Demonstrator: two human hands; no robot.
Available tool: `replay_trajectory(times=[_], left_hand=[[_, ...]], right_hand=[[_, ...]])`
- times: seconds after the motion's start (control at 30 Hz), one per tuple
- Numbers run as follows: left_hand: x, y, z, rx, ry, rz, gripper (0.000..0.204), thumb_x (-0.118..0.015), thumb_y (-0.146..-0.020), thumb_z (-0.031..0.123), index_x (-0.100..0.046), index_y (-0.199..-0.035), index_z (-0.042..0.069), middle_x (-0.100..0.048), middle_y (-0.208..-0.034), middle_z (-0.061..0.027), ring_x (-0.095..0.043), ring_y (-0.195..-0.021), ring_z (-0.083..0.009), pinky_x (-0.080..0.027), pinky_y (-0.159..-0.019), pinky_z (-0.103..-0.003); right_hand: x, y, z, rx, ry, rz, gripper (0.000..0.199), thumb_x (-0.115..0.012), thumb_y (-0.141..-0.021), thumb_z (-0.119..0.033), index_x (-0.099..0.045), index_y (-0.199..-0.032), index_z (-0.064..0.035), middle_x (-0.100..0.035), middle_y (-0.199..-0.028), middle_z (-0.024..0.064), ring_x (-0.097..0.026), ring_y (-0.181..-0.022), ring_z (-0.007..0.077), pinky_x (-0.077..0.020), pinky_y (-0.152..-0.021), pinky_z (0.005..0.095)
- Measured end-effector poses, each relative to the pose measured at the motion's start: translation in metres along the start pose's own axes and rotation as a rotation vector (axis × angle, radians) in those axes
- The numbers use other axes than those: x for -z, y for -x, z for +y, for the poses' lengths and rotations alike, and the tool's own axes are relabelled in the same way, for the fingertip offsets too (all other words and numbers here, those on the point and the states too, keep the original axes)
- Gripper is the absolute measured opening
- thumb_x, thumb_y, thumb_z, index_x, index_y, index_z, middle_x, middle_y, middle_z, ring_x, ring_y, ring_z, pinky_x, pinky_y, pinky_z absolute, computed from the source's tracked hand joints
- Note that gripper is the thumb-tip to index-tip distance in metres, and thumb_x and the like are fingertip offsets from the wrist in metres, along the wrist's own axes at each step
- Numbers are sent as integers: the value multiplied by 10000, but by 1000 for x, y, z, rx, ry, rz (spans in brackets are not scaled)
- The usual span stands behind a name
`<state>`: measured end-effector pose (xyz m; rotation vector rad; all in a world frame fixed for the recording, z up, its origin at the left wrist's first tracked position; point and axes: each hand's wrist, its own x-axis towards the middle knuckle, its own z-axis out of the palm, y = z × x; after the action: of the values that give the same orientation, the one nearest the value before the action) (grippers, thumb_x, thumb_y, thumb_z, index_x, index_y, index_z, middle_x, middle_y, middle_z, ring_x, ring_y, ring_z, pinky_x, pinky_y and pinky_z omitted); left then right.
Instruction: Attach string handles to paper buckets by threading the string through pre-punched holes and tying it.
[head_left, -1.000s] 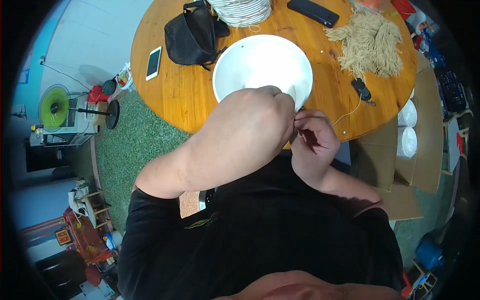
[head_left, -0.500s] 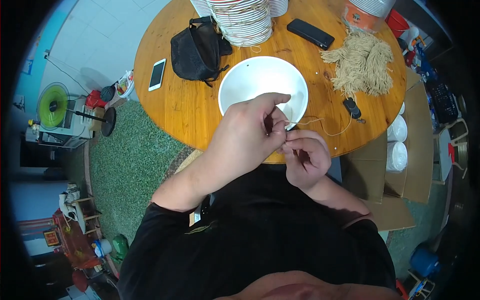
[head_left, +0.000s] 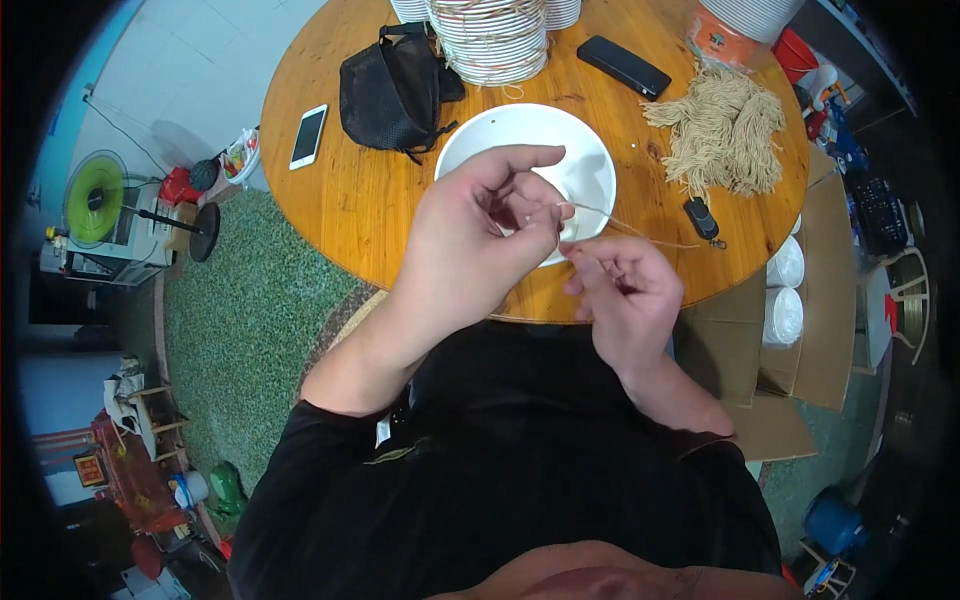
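Head view. The left hand (head_left: 480, 235) and right hand (head_left: 625, 290) meet over the near edge of a round wooden table (head_left: 340, 200). Both pinch a thin tan string (head_left: 640, 232), which runs taut from the fingertips toward the right, over the rim of a white plate (head_left: 590, 165). The left hand grips it between thumb and forefinger; the right hand's fingers curl closed around its near end.

Risk: the string is fine and smooth, so it could slip from either pinch if tension rises, or snag on the black key fob (head_left: 702, 218) beside it.

Materials: the plate is glossy, shallow and round; a loose bundle of fibrous tan strings (head_left: 730, 130) lies far right. A soft black pouch (head_left: 390, 90), a white phone (head_left: 308, 136) and a stack of tied plates (head_left: 495, 40) occupy the far side.
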<state>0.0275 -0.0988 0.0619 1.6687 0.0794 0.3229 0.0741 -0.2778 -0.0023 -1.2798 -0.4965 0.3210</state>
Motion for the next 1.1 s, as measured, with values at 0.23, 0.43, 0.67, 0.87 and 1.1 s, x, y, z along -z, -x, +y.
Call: replay_trajectory(times=[0.23,0.43,0.67,0.87,1.1], left_hand=[[5,-3,-9,-143,174,-73,396,-655,-959,-71,-568,-1345,-63,-729,-1013,-110,-710,-972,-156,-554,-893,-275],[10,-9,-13,-336,-4,-137,346,-673,-976,-29,-613,-1317,-15,-730,-977,-63,-724,-1018,-157,-572,-943,-310],[5,-3,10,-130,145,-113,390,-705,-919,-69,-598,-1291,-23,-734,-1000,-84,-678,-911,-110,-526,-850,-262],[11,-7,13,-227,73,-170,383,-676,-905,-99,-612,-1274,-16,-729,-1011,-71,-683,-921,-109,-524,-854,-263],[8,-16,9,-336,-216,-124,340,-688,-900,-76,-641,-1227,1,-722,-1001,-55,-687,-923,-112,-530,-839,-271]], right_hand=[[4,-28,-17,-126,-25,-42,159,-646,-1007,-30,-687,-1130,62,-741,-955,119,-689,-770,127,-592,-680,261],[7,-37,-30,-174,46,-100,141,-647,-1006,-58,-684,-1079,57,-717,-907,87,-692,-798,122,-596,-678,251],[9,-43,-36,-231,146,-136,190,-641,-1007,-108,-691,-1085,58,-717,-894,80,-696,-784,116,-594,-682,247],[4,-43,-36,-205,248,-107,174,-622,-998,-74,-699,-1096,48,-716,-909,75,-699,-798,117,-596,-700,253],[13,-38,-31,-124,134,-211,180,-655,-989,-64,-693,-1118,57,-718,-941,84,-707,-847,134,-611,-788,266]])
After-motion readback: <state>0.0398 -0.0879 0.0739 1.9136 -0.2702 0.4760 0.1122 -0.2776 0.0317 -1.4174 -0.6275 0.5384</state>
